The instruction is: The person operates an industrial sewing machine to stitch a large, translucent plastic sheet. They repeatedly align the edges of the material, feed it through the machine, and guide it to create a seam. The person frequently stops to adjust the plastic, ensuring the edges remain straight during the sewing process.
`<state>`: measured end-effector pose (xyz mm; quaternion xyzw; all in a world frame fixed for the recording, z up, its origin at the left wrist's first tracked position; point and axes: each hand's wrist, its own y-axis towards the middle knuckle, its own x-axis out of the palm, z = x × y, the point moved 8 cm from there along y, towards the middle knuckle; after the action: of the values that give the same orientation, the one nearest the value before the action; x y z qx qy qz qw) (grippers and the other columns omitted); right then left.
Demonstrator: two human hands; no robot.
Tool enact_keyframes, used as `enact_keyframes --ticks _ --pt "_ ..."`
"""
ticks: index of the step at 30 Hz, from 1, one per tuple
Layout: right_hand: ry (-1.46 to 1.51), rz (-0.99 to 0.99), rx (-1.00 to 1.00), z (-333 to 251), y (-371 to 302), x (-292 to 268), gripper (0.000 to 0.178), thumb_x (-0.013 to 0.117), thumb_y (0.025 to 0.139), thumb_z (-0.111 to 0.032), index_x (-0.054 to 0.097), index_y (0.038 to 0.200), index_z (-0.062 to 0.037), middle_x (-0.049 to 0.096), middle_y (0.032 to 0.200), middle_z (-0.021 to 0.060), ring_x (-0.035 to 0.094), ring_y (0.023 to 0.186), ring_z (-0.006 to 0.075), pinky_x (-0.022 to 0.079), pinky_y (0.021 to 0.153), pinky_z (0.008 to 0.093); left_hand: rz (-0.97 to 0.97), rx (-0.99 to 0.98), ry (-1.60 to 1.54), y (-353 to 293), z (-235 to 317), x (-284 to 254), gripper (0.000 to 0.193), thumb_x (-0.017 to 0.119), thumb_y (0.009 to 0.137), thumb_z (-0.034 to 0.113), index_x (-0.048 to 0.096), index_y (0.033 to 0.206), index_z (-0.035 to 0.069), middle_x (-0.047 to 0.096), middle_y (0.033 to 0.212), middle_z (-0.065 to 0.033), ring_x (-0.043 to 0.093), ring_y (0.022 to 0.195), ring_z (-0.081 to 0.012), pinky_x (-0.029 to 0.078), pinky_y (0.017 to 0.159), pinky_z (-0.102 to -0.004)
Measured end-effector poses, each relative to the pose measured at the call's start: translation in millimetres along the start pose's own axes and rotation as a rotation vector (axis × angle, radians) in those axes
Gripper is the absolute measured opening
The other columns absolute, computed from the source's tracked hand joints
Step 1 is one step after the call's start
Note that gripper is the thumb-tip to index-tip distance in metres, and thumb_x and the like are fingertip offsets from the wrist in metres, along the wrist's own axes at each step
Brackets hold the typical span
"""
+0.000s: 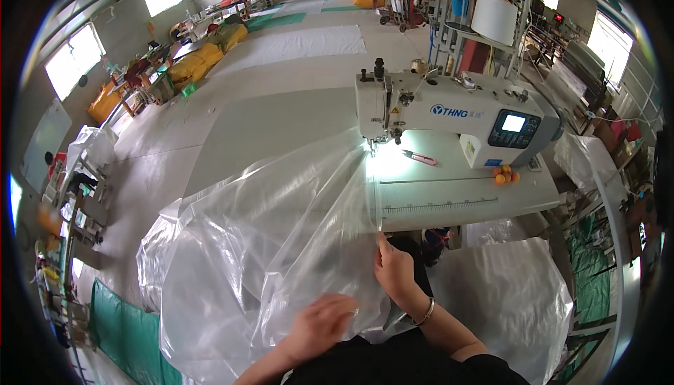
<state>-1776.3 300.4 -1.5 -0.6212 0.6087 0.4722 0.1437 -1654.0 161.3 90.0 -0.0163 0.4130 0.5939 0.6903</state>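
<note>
A large sheet of clear plastic film (281,202) spreads over the table's left part and hangs down across my lap. Its right edge runs up to the needle area of a white industrial sewing machine (421,107), where a bright lamp shines. At the front edge of the table, my right hand (394,265) pinches that film edge, a bracelet on its wrist. My left hand (324,323) is over the film near my lap, lower and to the left; motion smears its fingers. Pink-handled thread snips (420,158) lie on the table right of the needle.
Several small orange and yellow balls (505,174) sit by the machine's base. A ruler scale (442,206) runs along the table front. Behind the machine a large white thread cone (494,18) stands on a rack. More plastic film (502,301) hangs at right; a green tarp (126,336) lies lower left.
</note>
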Motion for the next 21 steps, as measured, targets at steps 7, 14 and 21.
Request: enact_keyframes --ticks 7,14,21 --pt "-0.010 0.028 -0.021 3 31 -4 0.032 0.061 0.077 -0.002 0.058 0.108 0.0029 0.062 0.069 0.0180 0.063 0.062 0.0351 0.049 0.053 0.0422 0.209 -0.653 0.289 -132 -127 -61 0.065 0.076 0.068 0.005 0.049 0.127 0.000 0.049 0.131 -0.0195 0.046 0.121 -0.0386 0.036 0.105 -0.0442" --pt "-0.136 -0.111 0.021 22 81 13 0.018 0.060 0.080 -0.007 0.060 0.095 0.0018 0.061 0.062 0.0202 0.064 0.063 0.0373 0.051 0.056 0.0446 0.678 -0.774 0.078 -134 -173 -45 0.013 0.057 0.088 0.005 0.054 0.076 0.000 0.054 0.062 -0.0040 0.052 0.059 -0.0145 0.041 0.057 -0.0291" --pt "-0.080 -0.099 0.013 35 126 28 0.012 0.056 0.082 -0.009 0.060 0.082 0.0026 0.063 0.068 0.0224 0.064 0.068 0.0385 0.052 0.064 0.0456 0.878 -0.533 0.329 -23 -137 -115 0.010 0.050 0.091 0.000 0.050 0.080 -0.001 0.045 0.067 -0.0027 0.037 0.059 -0.0104 0.032 0.053 -0.0269"
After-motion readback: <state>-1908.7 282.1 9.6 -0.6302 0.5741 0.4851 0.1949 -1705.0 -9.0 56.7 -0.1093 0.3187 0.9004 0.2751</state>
